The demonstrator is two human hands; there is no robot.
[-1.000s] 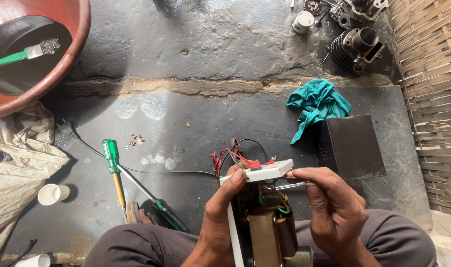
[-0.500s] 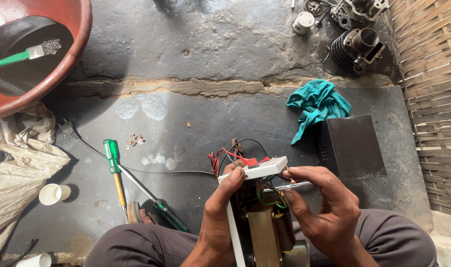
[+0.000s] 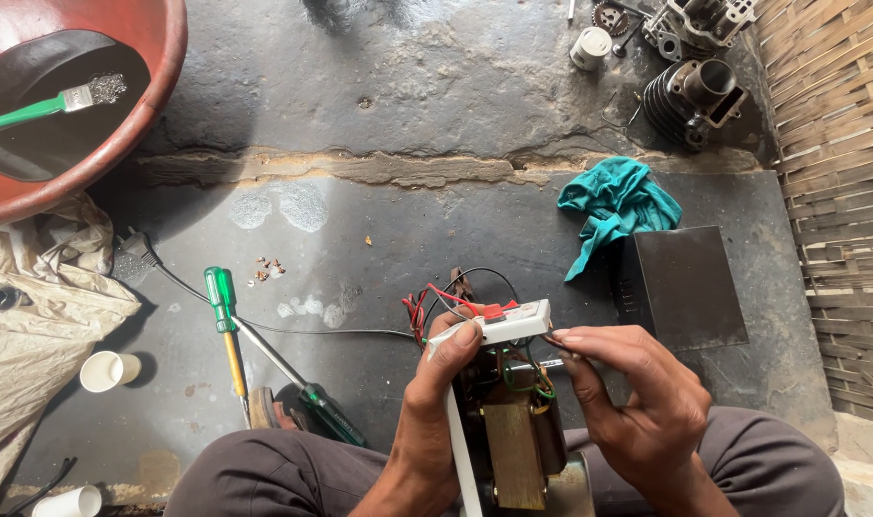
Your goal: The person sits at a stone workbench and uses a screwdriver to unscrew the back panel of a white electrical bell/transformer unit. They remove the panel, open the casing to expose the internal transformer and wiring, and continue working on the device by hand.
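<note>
While a person sits cross-legged on a concrete floor (image 3: 379, 220), an opened electrical unit (image 3: 509, 436) rests between the knees, its long axis running from the lap away from the body, with a white panel (image 3: 513, 324) set crosswise at the far end and pointing toward the green rag (image 3: 613, 206). Red, black and green wires (image 3: 436, 302) sprout around that panel, and a brass-coloured transformer block sits in the body below it. The left hand (image 3: 436, 421) wraps the unit's left side, fingers curled shut around it and the thumb pressed flat on the panel's near edge. The right hand (image 3: 642, 412) hovers at the panel's right end with fingers loosely bent and partly open; the forefinger tip touches the panel's corner, and a thin metal rod, perhaps a tool shaft, shows beneath it, though whether the fingers grip it cannot be told. Compared with half a second earlier, the panel sits a little flatter and the right hand has opened slightly, its fingers spread further over the corner. Two green-handled screwdrivers (image 3: 227, 321) lie crossed on the floor to the left, beside a black cable. A dark metal cover (image 3: 685, 287) lies right of the unit, near the rag. A red basin (image 3: 91, 144) holds a green brush (image 3: 44, 105).
</note>
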